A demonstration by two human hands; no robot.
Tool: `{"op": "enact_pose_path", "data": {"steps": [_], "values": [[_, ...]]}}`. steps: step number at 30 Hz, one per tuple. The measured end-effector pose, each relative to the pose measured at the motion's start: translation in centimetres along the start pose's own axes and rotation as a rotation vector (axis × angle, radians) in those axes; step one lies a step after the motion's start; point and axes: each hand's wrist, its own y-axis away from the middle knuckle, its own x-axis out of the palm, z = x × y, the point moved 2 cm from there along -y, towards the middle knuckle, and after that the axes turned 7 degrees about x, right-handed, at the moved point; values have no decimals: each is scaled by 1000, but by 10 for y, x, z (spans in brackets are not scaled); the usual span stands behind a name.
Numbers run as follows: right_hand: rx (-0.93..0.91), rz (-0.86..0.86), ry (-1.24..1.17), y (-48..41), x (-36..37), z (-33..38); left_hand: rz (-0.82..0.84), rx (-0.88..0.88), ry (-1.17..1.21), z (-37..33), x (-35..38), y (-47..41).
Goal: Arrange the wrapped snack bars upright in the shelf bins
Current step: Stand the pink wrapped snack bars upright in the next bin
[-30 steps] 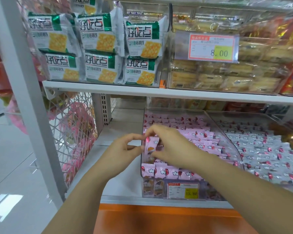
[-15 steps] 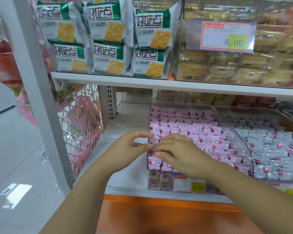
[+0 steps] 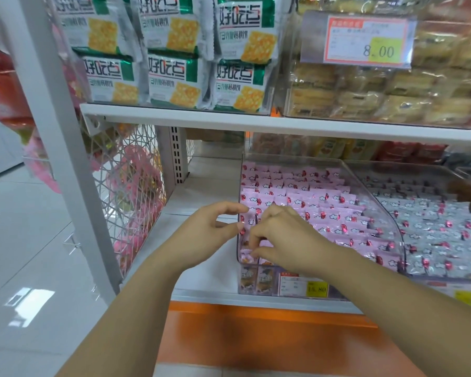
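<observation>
Snack bars in pink wrappers fill the clear bin, too tightly packed to count. At its front-left corner the right hand curls over them, fingertips pinched on a wrapper that is mostly hidden beneath. Just left of that grip, outside the bin wall, the left hand hovers half-open, holding nothing. Six cracker bags stand on the shelf above.

cracker packs: "好吃点"; upper price tag: "8.00"; lower bin tag: probably "15.80", blurred.
</observation>
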Motion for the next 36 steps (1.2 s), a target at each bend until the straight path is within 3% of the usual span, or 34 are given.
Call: {"op": "enact_pose_path", "data": {"steps": [3,5,8,12,15,20,27,33,36], "values": [[-61,75,-23,3,1,-3,-9,11,-15,-4,2,2],[-55,72,-172,9,1,-6,-12,28,-48,-6,3,3],[25,-56,-327,29,-10,-20,-62,67,-246,-2,3,4],[145,-213,-185,76,-16,-62,-179,273,-480,-20,19,9],[200,-187,-9,109,-4,-82,-29,351,-575,-36,57,18],[191,15,149,120,11,-90,275,167,-888,-28,97,13],[286,134,57,90,10,-94,333,26,-795,-20,102,-17],[344,-67,-104,72,13,-93,224,5,-754,-20,106,-23],[295,-264,-284,78,-2,-93,174,28,-642,-23,100,-21]]}}
